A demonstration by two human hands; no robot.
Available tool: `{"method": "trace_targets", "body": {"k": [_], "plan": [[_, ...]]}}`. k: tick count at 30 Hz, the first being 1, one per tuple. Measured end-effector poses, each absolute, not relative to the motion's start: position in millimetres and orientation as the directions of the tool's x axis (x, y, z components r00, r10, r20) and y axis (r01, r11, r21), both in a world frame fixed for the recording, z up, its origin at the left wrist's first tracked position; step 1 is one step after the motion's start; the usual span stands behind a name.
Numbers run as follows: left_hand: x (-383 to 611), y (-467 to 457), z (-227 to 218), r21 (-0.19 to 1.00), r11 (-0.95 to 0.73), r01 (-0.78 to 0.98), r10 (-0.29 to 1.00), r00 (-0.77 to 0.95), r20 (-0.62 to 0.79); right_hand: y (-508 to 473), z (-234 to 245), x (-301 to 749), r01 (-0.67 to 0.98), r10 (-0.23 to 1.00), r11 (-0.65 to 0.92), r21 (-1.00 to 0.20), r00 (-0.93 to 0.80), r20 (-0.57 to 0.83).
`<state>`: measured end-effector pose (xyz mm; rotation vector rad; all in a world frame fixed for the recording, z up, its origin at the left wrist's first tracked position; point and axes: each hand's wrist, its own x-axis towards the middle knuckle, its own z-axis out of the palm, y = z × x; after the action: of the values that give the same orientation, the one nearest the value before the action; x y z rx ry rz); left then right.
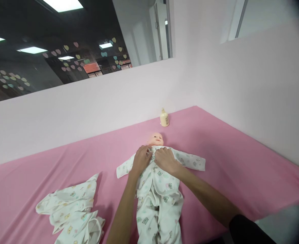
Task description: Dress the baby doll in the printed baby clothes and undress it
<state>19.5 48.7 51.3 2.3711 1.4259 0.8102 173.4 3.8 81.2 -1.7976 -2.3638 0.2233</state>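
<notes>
A baby doll (157, 138) lies on its back, its head toward the wall. It is dressed in a white printed baby jacket (168, 182) and matching trousers (145, 220), with both sleeves stretched out sideways. At the upper chest, just below the collar, my left hand (142, 158) is closed with its fingertips pinching the jacket's front edge. Close beside it, my right hand (166, 159) has its fingers curled in on the other front edge. The fastening between the fingertips is too small to make out.
A pink sheet (231, 162) covers the table. Crumpled white printed baby clothes (73, 206) lie at the left front. A cream pump bottle (164, 118) stands behind the doll's head near the white wall (88, 108). A window (63, 40) with heart stickers is above.
</notes>
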Motion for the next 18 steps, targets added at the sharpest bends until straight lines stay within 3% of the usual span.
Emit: {"method": "trace_targets", "body": {"k": [4, 8, 18], "plan": [[20, 42, 60, 0.519, -0.585, 0.623, 0.809, 0.494, 0.318, 11, 79, 184, 0.892, 0.955, 0.295, -0.343, -0.286, 0.078], [19, 37, 67, 0.559, -0.565, 0.608, 0.808, 0.545, 0.224, 20, 78, 192, 0.824, 0.961, 0.267, -0.500, -0.269, 0.069], [15, 34, 73, 0.579, -0.533, 0.618, 0.835, 0.496, 0.239, 27, 75, 207, 0.477, 0.917, 0.181, -0.860, -0.399, -0.029]]}}
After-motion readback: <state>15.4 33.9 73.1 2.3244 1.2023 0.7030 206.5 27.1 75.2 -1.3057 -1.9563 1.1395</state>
